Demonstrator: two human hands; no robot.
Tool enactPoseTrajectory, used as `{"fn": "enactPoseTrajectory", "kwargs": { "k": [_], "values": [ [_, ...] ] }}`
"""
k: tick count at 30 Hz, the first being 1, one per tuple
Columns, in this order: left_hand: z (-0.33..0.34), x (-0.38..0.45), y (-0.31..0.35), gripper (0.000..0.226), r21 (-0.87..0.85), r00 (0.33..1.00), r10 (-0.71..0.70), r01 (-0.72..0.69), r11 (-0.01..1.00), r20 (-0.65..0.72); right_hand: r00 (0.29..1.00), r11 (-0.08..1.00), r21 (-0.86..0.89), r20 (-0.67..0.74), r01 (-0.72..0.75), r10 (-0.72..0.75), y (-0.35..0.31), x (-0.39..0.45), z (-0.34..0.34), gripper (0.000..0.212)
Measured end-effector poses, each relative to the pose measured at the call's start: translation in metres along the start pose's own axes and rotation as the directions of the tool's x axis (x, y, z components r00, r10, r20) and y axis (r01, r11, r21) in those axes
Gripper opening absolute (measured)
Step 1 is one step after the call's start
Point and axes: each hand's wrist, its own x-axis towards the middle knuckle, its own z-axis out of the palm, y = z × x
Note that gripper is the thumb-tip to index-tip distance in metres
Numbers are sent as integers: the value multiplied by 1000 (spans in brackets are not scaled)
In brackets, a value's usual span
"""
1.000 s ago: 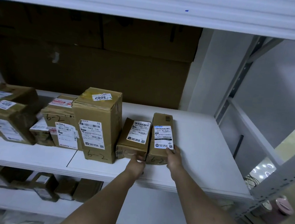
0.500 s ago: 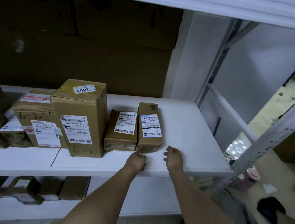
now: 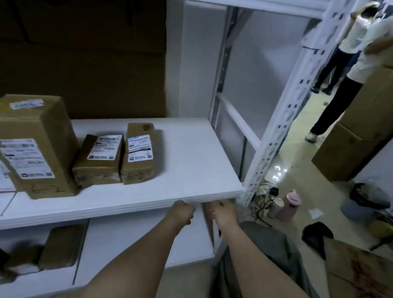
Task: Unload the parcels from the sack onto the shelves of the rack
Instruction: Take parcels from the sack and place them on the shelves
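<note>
You are facing a white metal rack [image 3: 285,123] in a dim storeroom, with brown cardboard lining its back and other people standing on the glossy floor at 2 o'clock. Both your hands have come off the two small parcels and dropped below the front lip of the middle shelf [image 3: 189,167], and your view has swung right. Your left hand [image 3: 181,215] is loosely curled with nothing in its grip; your right hand [image 3: 221,210] hangs beside it, fingers relaxed, also holding nothing.

That suggests this placement is finished: the narrow parcel [image 3: 139,152] now stands on the shelf touching the squat parcel [image 3: 99,161] on its left, both left of the shelf's bare right end. A tall carton [image 3: 28,143] stands at 9 o'clock of them. The grey sack [image 3: 266,262] lies at 5 o'clock by your right forearm, so a reach into it for the next parcel is likely your next move.

Writing is mostly smeared by motion. Each parcel carries a white shipping label with barcodes, none readable. Marker scrawl on the carton's front looks like "6-2", and a top sticker shows inverted digits I can't make out.
</note>
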Motion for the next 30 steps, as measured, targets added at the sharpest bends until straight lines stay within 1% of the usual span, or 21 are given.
{"fn": "enactPoseTrajectory", "kwargs": {
  "k": [1, 4, 7, 9, 10, 13, 14, 17, 21, 24, 26, 28, 30],
  "values": [
    [21, -5, 2, 14, -10, 1000, 12, -12, 1000, 8, 1000, 1000, -14, -12, 1, -1, 7, -3, -19, 26],
    [88, -18, 6, 24, -13, 999, 39, -39, 999, 16, 1000, 1000, -27, -21, -16, 15, 39, 1, -79, 27],
    [155, -29, 2, 17, -21, 999, 32, -32, 999, 23, 997, 996, -46, -40, -74, 72, 87, 9, -135, 18],
    [196, -37, -7, 14, -5, 999, 7, -7, 1000, 35, 993, 991, -81, -58, -103, 99, 137, 24, -169, 18],
    [214, -41, -10, 15, 1, 998, 4, -4, 1000, 58, 990, 986, -94, -65, -134, 128, 155, 23, -186, 19],
    [253, -49, -19, 29, 37, 994, -5, 1, 999, 111, 978, 977, -72, -69, -200, 196, 177, -1, -225, 22],
    [262, -50, -21, 30, 57, 993, -18, 11, 998, 116, 975, 975, -57, -76, -215, 211, 174, -11, -235, 22],
    [283, -47, -29, 28, 89, 991, -51, 39, 995, 127, 962, 963, -42, -80, -267, 263, 198, -11, -257, 18],
    [305, -28, -38, 29, 170, 987, -81, 57, 984, 136, 945, 944, -78, -102, -320, 312, 216, -9, -272, 19],
    [320, -7, -39, 34, 137, 979, -98, 75, 988, 177, 939, 932, -125, -97, -341, 331, 229, 3, -280, 21],
    [329, 10, -38, 29, 105, 974, -110, 91, 990, 197, 932, 919, -159, -94, -362, 351, 236, 16, -283, 25],
    [335, 31, -40, 26, 97, 972, -115, 97, 991, 206, 922, 904, -184, -94, -386, 375, 241, 33, -283, 19],
    [340, 51, -45, 30, 105, 971, -130, 110, 988, 199, 915, 898, -175, -99, -402, 391, 247, 48, -277, 16]
  ]
}}
